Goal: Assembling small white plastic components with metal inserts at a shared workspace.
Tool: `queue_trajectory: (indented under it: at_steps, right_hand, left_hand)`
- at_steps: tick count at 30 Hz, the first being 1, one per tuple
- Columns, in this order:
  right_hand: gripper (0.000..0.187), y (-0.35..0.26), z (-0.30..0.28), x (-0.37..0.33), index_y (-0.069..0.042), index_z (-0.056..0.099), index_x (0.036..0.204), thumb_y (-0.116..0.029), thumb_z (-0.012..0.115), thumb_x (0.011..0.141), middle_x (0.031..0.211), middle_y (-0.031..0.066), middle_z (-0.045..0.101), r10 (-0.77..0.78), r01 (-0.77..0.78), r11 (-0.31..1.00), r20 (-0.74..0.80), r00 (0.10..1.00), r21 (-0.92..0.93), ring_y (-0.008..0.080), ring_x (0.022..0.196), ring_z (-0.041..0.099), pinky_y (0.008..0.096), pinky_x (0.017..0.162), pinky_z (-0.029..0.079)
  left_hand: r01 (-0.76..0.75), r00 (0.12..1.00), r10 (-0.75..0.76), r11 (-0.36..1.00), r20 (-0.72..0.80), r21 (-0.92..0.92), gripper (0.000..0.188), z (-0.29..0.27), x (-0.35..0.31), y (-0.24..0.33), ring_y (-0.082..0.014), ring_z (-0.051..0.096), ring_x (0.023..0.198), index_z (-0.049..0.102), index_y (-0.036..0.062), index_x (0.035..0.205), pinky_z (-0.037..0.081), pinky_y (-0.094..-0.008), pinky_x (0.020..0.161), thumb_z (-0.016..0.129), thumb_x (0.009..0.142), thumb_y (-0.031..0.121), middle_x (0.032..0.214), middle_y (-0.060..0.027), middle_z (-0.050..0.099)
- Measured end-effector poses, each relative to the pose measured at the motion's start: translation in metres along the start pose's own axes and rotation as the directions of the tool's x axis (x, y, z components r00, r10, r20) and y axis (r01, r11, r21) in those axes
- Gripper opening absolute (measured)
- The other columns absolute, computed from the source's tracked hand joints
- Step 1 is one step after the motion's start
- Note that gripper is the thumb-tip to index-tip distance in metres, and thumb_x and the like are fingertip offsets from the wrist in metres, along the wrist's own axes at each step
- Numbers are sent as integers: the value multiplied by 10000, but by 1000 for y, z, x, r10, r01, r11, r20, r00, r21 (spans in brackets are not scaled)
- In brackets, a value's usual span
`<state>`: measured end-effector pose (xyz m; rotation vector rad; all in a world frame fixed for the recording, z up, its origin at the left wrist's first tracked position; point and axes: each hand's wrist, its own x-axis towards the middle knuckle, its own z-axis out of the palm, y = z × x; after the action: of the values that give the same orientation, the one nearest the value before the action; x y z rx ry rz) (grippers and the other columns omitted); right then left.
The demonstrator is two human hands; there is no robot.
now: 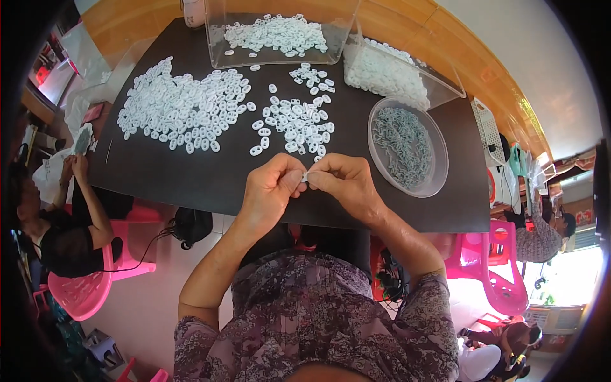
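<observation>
Both hands meet above the near edge of the dark desk. The left hand and right hand pinch one small white plastic piece between closed fingertips. Flat, oval, glossy loose pieces lie beyond.

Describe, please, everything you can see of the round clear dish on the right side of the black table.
The round clear dish is a shallow, see-through bowl that looks like plastic, with a low rim. It sits flat on the black table, right of the hands and just below a clear bin of white pieces. A tangled heap of small grey-green pieces fills most of it. Neither hand touches it; whether it touches the bin is unclear.
</observation>
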<state>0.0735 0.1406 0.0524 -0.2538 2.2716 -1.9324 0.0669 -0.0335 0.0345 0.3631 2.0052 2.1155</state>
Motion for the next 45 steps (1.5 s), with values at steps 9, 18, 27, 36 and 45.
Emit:
queue_trajectory:
  at_steps: [9,18,27,36,45]
  right_hand:
    - [63,10,23,-25,14,637,856,-45,613,851,755,17,625,-45,79,982,-197,979,171,60,712,549,207,650,444]
    - [117,22,-67,-30,-1,662,879,-37,660,768,799,65,638,-379,84,818,-423,823,-570,115,742,584,247,647,452]
    - [95,59,-132,-16,-46,673,796,-83,671,709,765,104,635,-340,-78,533,-297,893,-843,252,774,612,353,688,467]
    - [64,61,-129,2,-57,654,718,-120,648,708,736,112,613,-332,-78,399,-223,916,-914,303,786,587,413,687,444]
    - [150,60,-127,13,-33,625,663,-174,624,714,677,162,627,-182,-265,387,-355,917,-883,328,672,618,418,644,463]
  left_hand:
    - [-37,986,-46,875,-158,-482,82,23,-13,-25,-47,512,642,642,-10,911,395,-174,569,634,833,16,768,-10,613]
    - [4,985,-85,882,-150,-471,51,17,-18,-19,-101,552,580,598,-6,826,435,-220,499,599,845,41,742,-81,620]
    - [91,978,-156,920,-142,-380,62,24,-20,-27,-85,519,554,595,5,846,408,-203,497,597,855,67,707,-49,593]
    - [111,980,-163,925,-114,-363,68,22,-18,-29,-78,540,581,602,-2,861,418,-195,514,605,854,66,723,-46,603]
    - [105,986,-148,908,-76,-405,91,18,-22,-34,-54,542,614,616,26,873,420,-176,539,622,857,115,730,-22,609]
